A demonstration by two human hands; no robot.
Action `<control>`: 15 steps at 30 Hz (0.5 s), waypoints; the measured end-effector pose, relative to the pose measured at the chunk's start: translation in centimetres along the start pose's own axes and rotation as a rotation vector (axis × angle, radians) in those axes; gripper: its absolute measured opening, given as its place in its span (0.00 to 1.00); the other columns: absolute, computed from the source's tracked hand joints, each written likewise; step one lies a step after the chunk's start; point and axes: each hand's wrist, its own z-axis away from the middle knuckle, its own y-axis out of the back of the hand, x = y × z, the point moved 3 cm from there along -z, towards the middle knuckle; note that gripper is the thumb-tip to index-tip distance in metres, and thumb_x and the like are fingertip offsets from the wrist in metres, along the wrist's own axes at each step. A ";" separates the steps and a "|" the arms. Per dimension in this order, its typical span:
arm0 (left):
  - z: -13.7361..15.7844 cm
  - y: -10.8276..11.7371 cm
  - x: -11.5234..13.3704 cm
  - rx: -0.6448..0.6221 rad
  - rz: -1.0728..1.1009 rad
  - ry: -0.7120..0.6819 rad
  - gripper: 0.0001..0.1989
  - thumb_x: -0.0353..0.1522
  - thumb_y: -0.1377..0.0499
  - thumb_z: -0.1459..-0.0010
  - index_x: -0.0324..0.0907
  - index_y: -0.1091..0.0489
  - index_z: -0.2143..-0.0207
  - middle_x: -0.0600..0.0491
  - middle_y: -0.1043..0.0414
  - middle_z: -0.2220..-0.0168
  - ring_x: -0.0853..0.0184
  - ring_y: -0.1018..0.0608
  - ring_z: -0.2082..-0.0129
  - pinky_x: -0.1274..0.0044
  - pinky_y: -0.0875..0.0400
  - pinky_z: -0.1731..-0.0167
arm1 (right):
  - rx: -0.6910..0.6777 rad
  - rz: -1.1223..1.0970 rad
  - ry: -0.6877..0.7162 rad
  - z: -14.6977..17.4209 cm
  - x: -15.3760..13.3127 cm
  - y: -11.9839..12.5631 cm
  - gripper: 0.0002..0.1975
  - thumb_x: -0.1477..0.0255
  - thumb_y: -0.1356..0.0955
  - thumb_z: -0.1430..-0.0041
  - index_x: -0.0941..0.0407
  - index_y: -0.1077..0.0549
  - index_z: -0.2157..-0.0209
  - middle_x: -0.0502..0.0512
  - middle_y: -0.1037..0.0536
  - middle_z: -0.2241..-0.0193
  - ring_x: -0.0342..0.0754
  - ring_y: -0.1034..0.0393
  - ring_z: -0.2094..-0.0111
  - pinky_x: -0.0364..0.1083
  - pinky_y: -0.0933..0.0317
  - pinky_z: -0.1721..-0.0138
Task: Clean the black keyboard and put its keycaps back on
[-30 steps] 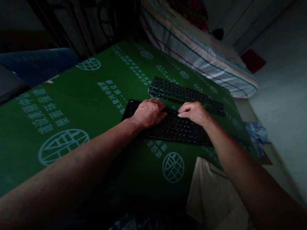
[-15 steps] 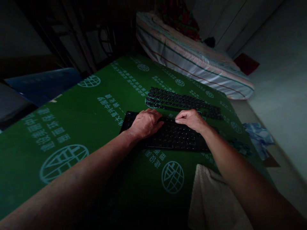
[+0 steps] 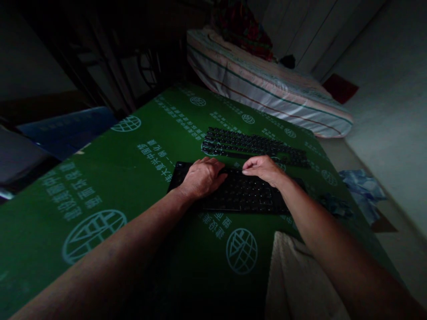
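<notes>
A black keyboard (image 3: pixel 233 193) lies on the green tabletop in front of me, with small light dots across its face. My left hand (image 3: pixel 205 175) rests over its left part, fingers bent at its far edge and thumb on top. At the far edge, right of the middle, my right hand (image 3: pixel 262 169) has thumb and forefinger pinched together; whatever is between them is too small and dark to make out. Just beyond the keyboard, loose black keycaps (image 3: pixel 247 140) lie in rows on the table.
The green table (image 3: pixel 143 178) carries white lettering and globe logos. A beige cloth (image 3: pixel 300 275) is at the near edge, below my right forearm. Small dark pieces (image 3: pixel 336 206) sit on the right. Behind stands a bed (image 3: pixel 267 89); a blue object (image 3: pixel 66 129) is at left.
The view has shifted slightly, so the table sits a little lower in the picture. Both hands keep nearly the same place on the keyboard; the right fingers remain pinched.
</notes>
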 end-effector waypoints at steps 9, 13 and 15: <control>0.1 0.2 0.1 0.010 0.011 0.007 0.15 0.38 0.50 0.38 0.39 0.31 0.56 0.47 0.26 0.59 0.61 0.26 0.58 0.70 0.33 0.56 | 0.020 -0.009 0.048 0.1 0.3 -0.2 0.07 0.70 0.27 0.60 0.57 0.23 0.75 0.49 0.23 0.79 0.43 0.31 0.77 0.43 0.37 0.71; 0.1 0.4 0.1 -0.014 0.018 0.012 0.15 0.38 0.50 0.38 0.39 0.30 0.56 0.46 0.26 0.59 0.61 0.26 0.58 0.70 0.33 0.56 | 0.075 0.001 0.103 0.1 0.9 -0.4 0.08 0.68 0.27 0.59 0.57 0.23 0.74 0.50 0.23 0.78 0.45 0.30 0.76 0.44 0.37 0.71; 0.2 0.5 0.1 -0.011 0.021 0.008 0.15 0.38 0.50 0.38 0.39 0.31 0.57 0.47 0.26 0.59 0.61 0.26 0.58 0.70 0.32 0.56 | 0.142 0.003 0.142 0.4 1.0 -0.5 0.10 0.64 0.29 0.53 0.57 0.23 0.72 0.51 0.22 0.76 0.46 0.29 0.74 0.45 0.37 0.69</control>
